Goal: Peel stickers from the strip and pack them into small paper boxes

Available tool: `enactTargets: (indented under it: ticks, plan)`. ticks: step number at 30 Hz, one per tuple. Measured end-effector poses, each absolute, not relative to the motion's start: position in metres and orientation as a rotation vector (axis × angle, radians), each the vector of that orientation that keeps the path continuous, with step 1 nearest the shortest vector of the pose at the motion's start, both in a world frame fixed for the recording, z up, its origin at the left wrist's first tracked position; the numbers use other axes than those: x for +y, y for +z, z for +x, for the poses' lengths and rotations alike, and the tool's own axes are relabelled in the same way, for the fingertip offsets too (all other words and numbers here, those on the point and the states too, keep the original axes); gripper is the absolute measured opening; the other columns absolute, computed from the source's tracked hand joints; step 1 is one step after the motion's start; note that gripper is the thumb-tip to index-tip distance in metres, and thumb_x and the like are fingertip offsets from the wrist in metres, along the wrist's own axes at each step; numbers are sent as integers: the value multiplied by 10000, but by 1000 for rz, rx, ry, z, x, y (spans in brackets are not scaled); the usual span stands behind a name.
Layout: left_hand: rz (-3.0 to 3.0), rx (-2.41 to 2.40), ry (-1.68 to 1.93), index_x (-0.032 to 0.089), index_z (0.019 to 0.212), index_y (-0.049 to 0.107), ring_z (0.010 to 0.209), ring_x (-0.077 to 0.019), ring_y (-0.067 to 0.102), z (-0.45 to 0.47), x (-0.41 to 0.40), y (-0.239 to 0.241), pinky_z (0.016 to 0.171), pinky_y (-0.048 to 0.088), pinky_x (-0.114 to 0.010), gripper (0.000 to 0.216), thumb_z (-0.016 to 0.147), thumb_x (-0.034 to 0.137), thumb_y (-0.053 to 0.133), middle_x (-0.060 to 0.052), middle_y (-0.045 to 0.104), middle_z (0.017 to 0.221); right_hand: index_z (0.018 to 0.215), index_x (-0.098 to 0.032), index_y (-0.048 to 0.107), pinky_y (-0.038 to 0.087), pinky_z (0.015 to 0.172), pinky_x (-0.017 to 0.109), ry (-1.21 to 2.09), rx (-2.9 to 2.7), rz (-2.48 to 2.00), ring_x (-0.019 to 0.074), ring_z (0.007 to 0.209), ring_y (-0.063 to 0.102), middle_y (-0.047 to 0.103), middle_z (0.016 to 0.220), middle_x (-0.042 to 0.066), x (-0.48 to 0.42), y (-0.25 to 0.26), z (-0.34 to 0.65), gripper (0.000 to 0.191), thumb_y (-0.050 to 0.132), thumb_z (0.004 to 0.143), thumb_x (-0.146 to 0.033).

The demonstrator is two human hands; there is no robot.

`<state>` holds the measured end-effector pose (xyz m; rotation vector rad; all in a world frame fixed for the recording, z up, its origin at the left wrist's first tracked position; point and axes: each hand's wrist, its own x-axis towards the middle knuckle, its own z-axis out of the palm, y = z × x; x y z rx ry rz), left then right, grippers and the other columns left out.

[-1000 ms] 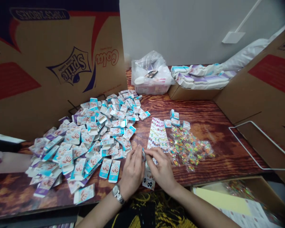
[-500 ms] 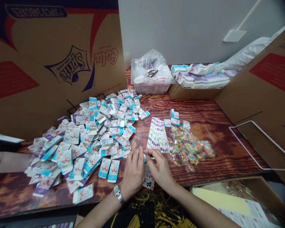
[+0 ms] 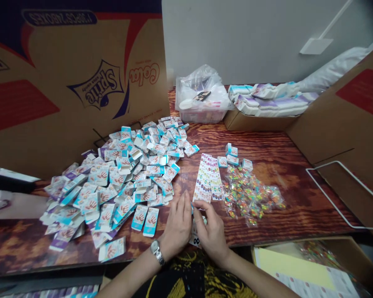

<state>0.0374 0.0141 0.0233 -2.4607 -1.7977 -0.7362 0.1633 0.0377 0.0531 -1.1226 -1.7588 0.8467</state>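
Observation:
Close to the table's front edge, my left hand (image 3: 178, 225) and my right hand (image 3: 209, 229) meet around a small blue-and-white carton (image 3: 192, 208). Most of that carton is hidden; only a blue sliver shows between the fingers. My left fingers lie long and together against its side, while my right thumb and fingers curl round it. Below the hands sticks out a pale printed strip (image 3: 196, 240) with black rings. Just beyond lie sticker sheets (image 3: 202, 180). Left of my left hand, two cartons (image 3: 151, 222) lie side by side.
A large heap of small cartons (image 3: 124, 178) covers the left. Clear packets of colourful pieces (image 3: 251, 194) lie right, below several closed cartons (image 3: 232, 159). Behind are a bagged plastic tub (image 3: 202, 116) and an open cardboard box (image 3: 257, 123). Big cardboard boxes (image 3: 81, 95) flank the table.
The view has shifted slightly, so the scene sits a little further right. My hands stay together on the carton; the strip beneath is more covered by my right hand.

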Motion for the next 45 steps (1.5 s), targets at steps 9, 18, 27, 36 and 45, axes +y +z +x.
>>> enactTargets:
  ticks: [9,18,27,36,45]
  plan:
    - [-2405,-2031,-1051,69,1433,-115,1298,-320,308,42,20,32,968,405,-500,697,891,116,321,-264,277,1417,1225,-188,483,475,925,349,924,-1803,-1135,204,1088,562,590,1177,98,42,51,164,298,424,937,-233]
    - [-2425,-1965,-1006,71,1439,-82,1358,-314,217,53,37,16,1024,353,-518,712,901,179,372,-249,239,1444,1138,-197,600,492,905,364,1053,-1752,-1140,206,1031,605,647,1111,66,82,34,188,275,473,903,-264]
    - [-2807,-1666,-428,302,1379,342,1358,-378,175,74,82,-17,993,278,-638,573,856,476,499,-101,253,1484,1296,-53,439,371,993,498,483,-1580,-1479,311,1209,444,465,1303,227,232,32,283,503,445,876,-329]
    - [-2538,-1854,-409,217,1394,331,1351,-369,200,48,58,-29,1016,250,-613,609,856,444,506,-154,288,1460,1349,-205,439,302,1053,484,433,-2936,-875,299,1303,334,406,1399,114,190,0,243,628,663,793,-394]
    - [-2534,-1945,-744,111,1330,402,1291,-275,369,35,46,-24,1029,357,-490,461,912,304,424,-173,433,1362,1229,-131,531,349,1022,438,-49,-3125,-701,285,1199,457,528,1252,167,171,-9,225,364,539,902,-290]
